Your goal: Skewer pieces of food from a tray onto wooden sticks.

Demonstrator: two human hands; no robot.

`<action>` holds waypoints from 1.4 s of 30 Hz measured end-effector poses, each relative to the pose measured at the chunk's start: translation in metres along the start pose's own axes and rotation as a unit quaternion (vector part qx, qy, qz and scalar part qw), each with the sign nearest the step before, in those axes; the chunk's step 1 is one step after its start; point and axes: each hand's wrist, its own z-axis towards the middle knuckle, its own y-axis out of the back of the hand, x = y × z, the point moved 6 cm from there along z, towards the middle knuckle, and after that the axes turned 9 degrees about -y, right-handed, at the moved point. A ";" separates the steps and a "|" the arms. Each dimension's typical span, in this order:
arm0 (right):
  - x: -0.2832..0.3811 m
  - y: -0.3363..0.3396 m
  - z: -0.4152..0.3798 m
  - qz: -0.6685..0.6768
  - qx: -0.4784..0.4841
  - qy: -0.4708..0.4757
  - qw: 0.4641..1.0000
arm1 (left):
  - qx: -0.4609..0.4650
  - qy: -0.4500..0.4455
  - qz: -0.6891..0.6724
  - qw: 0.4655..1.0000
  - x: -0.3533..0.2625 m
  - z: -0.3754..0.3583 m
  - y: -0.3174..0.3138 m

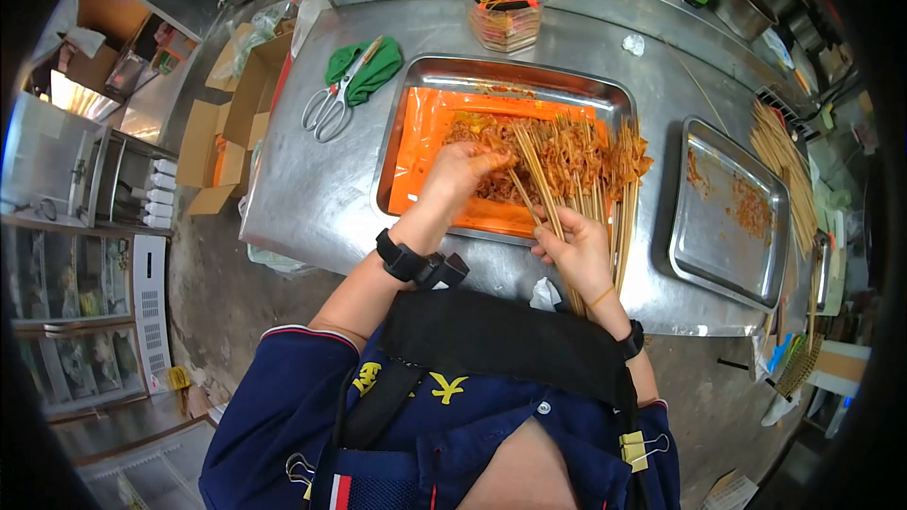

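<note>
My left hand (459, 173) is closed over the metal tray, its fingertips pinching a piece of red, sauce-coated meat (491, 153) by the upper end of a skewer. Several bamboo skewers (540, 178) are gripped in my right hand (578, 253), slanting up and left from its fingers. Between the hands lies a heap of loose seasoned meat (463, 129) on an orange plastic bag (416, 146) inside the deep metal tray (383, 170). Loaded skewers (605, 175) rest side by side along the tray's right side, their bare ends sticking out toward me.
Scissors (331, 113) lie on a green cloth (380, 74) at the left. A clear container (503, 28) stands behind the tray. Right of it are a second metal tray (727, 260) with red scraps and a bundle of bare skewers (784, 165). A cardboard box (213, 132) is beside the table.
</note>
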 end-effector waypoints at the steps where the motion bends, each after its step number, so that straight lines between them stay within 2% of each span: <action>1: 0.000 0.000 0.000 0.002 -0.002 0.001 1.000 | 0.008 -0.005 0.013 1.000 0.002 -0.004 -0.005; 2: 0.000 0.000 0.000 0.003 -0.005 0.000 1.000 | 0.028 0.013 0.001 1.000 0.009 -0.005 -0.010; 5: 0.000 0.000 0.000 0.007 -0.008 -0.002 1.000 | -0.019 -0.032 0.055 0.998 0.005 0.001 0.001; 11: 0.001 0.000 0.001 0.007 -0.004 -0.005 1.000 | -0.021 -0.052 0.024 0.998 -0.007 0.011 0.006; 14: -0.001 0.002 -0.001 0.005 -0.005 -0.004 1.000 | -0.043 -0.084 0.052 0.994 -0.014 0.012 0.005; 20: 0.001 0.001 -0.001 -0.001 0.000 -0.004 1.000 | -0.092 -0.036 -0.030 0.995 -0.012 0.015 0.007; 29: 0.001 0.001 -0.001 0.008 -0.005 0.002 1.000 | -0.060 0.114 -0.198 0.972 0.022 0.016 0.009; 32: 0.001 0.001 -0.002 0.015 -0.009 0.001 1.000 | -0.034 0.099 -0.178 0.978 0.016 0.007 -0.009; 35: 0.000 0.002 -0.002 0.018 -0.012 0.001 1.000 | -0.031 0.068 -0.122 0.990 0.017 0.013 -0.001; 42: 0.001 0.002 -0.002 0.011 -0.011 0.002 1.000 | -0.074 -0.006 -0.084 0.994 -0.005 0.014 0.006</action>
